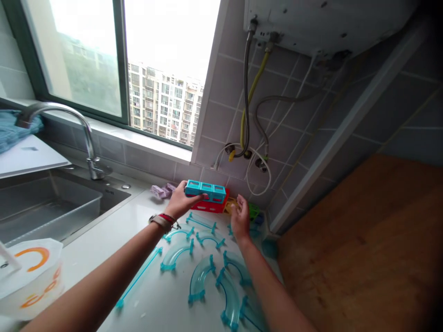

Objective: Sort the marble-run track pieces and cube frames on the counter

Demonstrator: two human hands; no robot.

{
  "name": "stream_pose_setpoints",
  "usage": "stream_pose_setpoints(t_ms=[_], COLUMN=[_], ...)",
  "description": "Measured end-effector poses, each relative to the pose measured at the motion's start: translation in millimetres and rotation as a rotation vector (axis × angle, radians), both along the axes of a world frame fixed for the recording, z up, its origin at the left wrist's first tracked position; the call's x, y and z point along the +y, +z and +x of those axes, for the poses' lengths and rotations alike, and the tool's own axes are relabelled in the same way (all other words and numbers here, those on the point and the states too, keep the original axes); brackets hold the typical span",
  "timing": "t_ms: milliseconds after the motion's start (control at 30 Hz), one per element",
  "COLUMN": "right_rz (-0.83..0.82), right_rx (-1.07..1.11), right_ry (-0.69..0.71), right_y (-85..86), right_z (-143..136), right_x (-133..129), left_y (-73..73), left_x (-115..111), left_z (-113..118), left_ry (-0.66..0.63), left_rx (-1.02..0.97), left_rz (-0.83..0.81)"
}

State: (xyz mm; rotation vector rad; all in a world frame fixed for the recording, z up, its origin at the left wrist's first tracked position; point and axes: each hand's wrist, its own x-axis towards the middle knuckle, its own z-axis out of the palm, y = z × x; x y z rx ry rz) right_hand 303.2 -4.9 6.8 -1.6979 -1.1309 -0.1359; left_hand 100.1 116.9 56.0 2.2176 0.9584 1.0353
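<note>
My left hand [179,200] is closed on a blue toy block [206,190] made of three square frames in a row; the thumb lies along its near side. Directly below and behind it is a red toy block [211,207] of similar build. My right hand [241,217] is held a little to the right with its fingers curled and apart, and nothing shows in it. Next to that hand are a yellow piece [228,204] and a green piece [254,212], both partly hidden. Nearer on the counter lie several clear teal curved track pieces [202,276].
To the left is a sink [100,203] with a curved faucet [90,143]. A lidded plastic tub [31,276] stands at the front left. Crumpled purple pieces [161,191] lie by the wall. Hoses [246,92] hang from a white wall unit [321,23].
</note>
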Motion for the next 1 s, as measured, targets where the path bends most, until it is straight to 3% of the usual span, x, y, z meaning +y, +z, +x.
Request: stream_pose_setpoints(t_ms=[67,100,200,333,433,500,600,733,833,1000], right_rz=[0.049,0.105,0.129,0.016,-0.041,-0.080,-0.112,-0.116,-0.154,-0.186], right_rx=[0.103,0.251,0.539,0.758,0.760,0.701,0.579,0.456,0.538,0.697], right_ry=[0.092,0.238,0.522,0.508,0.481,0.481,0.496,0.536,0.566,0.632], right_y=[11.7,16.0,17.6,-10.7,-43.2,-60.3,-72.2,-70.6,-67.2,-63.4], right_z=[-24.4,-38.6,-85.3,-136.9,-153.4,-154.0,-146.0,-133.5,-129.0,-128.0], right_x=[-31.4,-49.3,-106.5,-174.6,-211.5,-228.3,-242.6,-249.0,-250.3,-250.7], left_y=[-6.2,-10.1,-26.7,-64.3,-95.5,-110.5,-120.1,-117.4,-114.9,-115.2], left_x=[-35.0,-54.0,-113.9,-185.1,-221.2,-235.4,-244.2,-242.2,-240.3,-245.7], left_z=[-19.1,-28.4,-54.9,-87.3,-106.5,-113.8,-116.6,-115.6,-116.7,-118.4], left_ry=[-0.092,-0.141,-0.239,-0.256,-0.249,-0.250,-0.271,-0.361,-0.411,-0.382], left_rx=[-0.277,-0.356,-0.381,-0.367,-0.333,-0.342,-0.368,-0.318,-0.304,-0.300], left_rz=[-0.182,-0.268,-0.471,-0.566,-0.648,-0.662,-0.626,-0.621,-0.666,-0.742])
